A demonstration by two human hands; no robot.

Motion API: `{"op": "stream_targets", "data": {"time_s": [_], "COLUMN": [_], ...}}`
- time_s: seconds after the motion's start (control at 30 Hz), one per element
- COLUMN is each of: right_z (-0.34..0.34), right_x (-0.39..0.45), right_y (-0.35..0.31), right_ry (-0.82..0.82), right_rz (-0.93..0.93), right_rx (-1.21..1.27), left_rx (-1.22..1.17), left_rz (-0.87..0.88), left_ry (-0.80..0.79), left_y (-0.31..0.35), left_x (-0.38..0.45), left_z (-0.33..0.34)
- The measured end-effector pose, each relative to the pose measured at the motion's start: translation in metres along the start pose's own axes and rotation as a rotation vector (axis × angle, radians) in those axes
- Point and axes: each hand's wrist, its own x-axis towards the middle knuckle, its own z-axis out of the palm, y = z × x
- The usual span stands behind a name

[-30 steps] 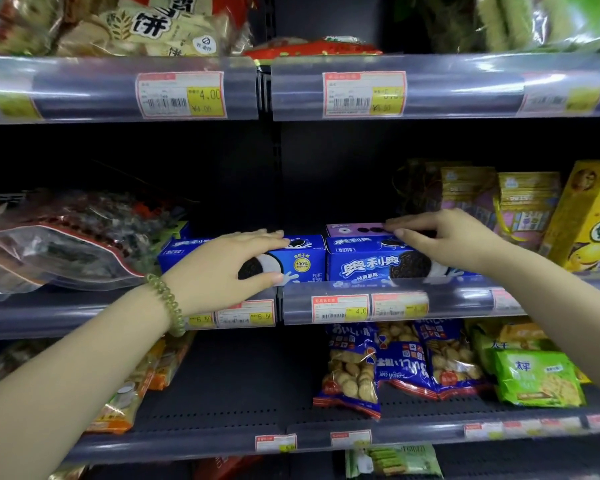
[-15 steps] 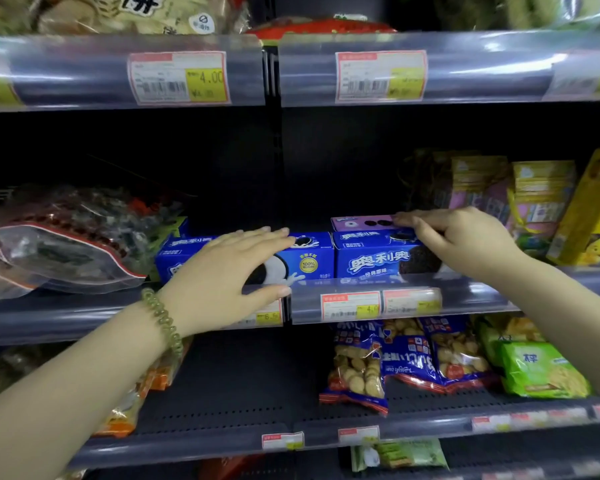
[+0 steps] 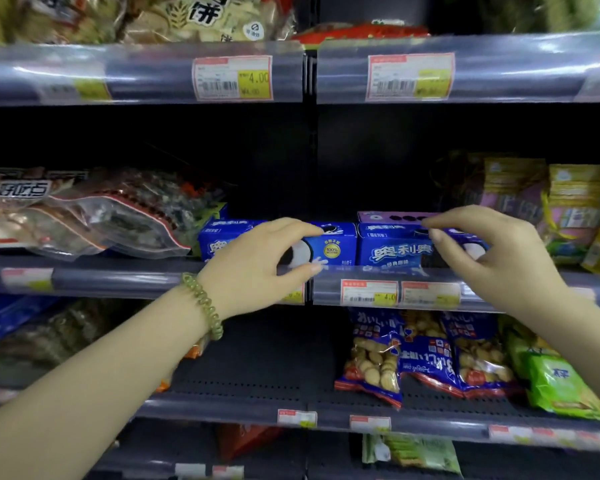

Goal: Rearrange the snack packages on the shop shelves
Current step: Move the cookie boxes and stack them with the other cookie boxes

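Observation:
Two blue cookie boxes stand side by side at the front of the middle shelf. My left hand, with a green bead bracelet on the wrist, cups the left blue box, fingers on its top edge and thumb low on its front. My right hand pinches the top front edge of the right blue box between fingers and thumb. A pink box lies flat behind the right blue box, partly hidden.
Clear zip bags of snacks crowd the middle shelf's left. Yellow and pink packets stand at its right. Below hang blue biscuit bags and a green packet. Price rails front every shelf.
Both hands have drawn back from lying flat on the boxes and now arch over their front edges. The camera has moved closer and tilted slightly down.

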Motion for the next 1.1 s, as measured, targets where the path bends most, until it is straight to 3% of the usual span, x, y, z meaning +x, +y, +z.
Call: {"op": "stream_targets", "data": {"time_s": [0.23,0.57,0.9,1.1], "right_z": [-0.012,-0.012,0.036,0.078], "right_x": [-0.011,-0.026,-0.001,0.029], "right_y": [0.002,-0.017,-0.078,-0.143], "right_ry": [-0.170,-0.238,-0.313,-0.313], "right_rz": [-0.019,-0.090,-0.139,-0.096], "right_rx": [0.001,0.131,0.399,0.567], "left_rx": [-0.004,0.031,-0.075,-0.087], "left_rz": [-0.123,-0.265,-0.539,-0.605], "left_ry": [0.011,0.068,0.335,0.439], "left_y": [0.022,0.047,0.044,0.014], "left_x": [-0.016,-0.056,-0.133,-0.167], "left_z": [0.003,0.000,-0.051,-0.086]}}
